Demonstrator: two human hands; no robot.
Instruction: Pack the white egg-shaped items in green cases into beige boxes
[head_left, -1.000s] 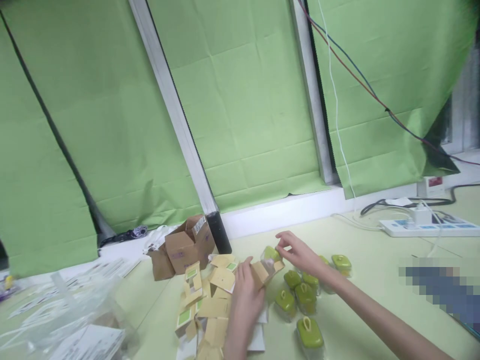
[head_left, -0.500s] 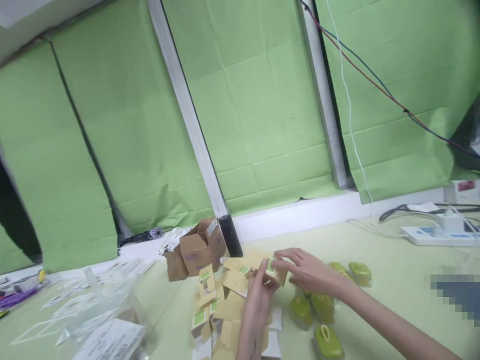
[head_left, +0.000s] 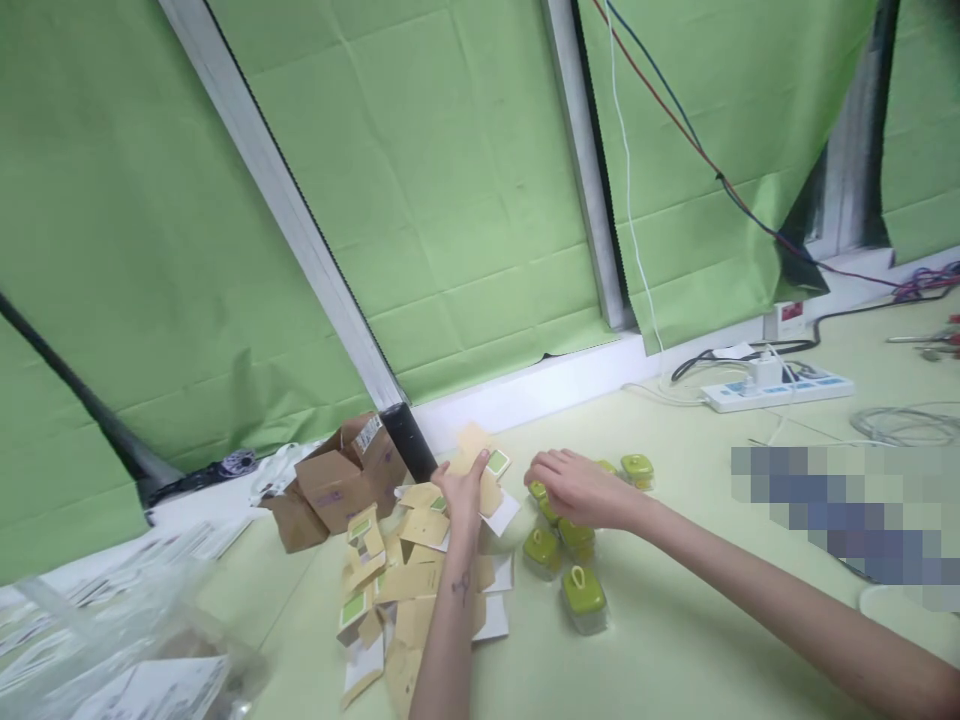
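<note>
My left hand (head_left: 463, 492) holds a small open carton (head_left: 491, 490), tan with a green label and a white flap, its thumb beside the label. Around that wrist lie several more tan cartons (head_left: 412, 580), flaps open and partly overlapping. My right hand (head_left: 574, 487) is over a cluster of small green cases with loop straps, its fingers curled down at a green case (head_left: 537, 490). What those fingertips grip is hidden. One green case (head_left: 584, 594) sits nearer me, and another green case (head_left: 637, 468) stands to the right of the hand.
Brown cardboard boxes (head_left: 349, 480) stand at the back beside a black-footed post (head_left: 409, 440). A clear plastic bag (head_left: 187, 640) lies at front left. A white power strip (head_left: 780, 388) with cables is at the back right. Green sheets (head_left: 450, 200) cover the windows.
My right hand has left the carton and moved over to the green cases. My left hand still has the carton. The view has swung to the right.
</note>
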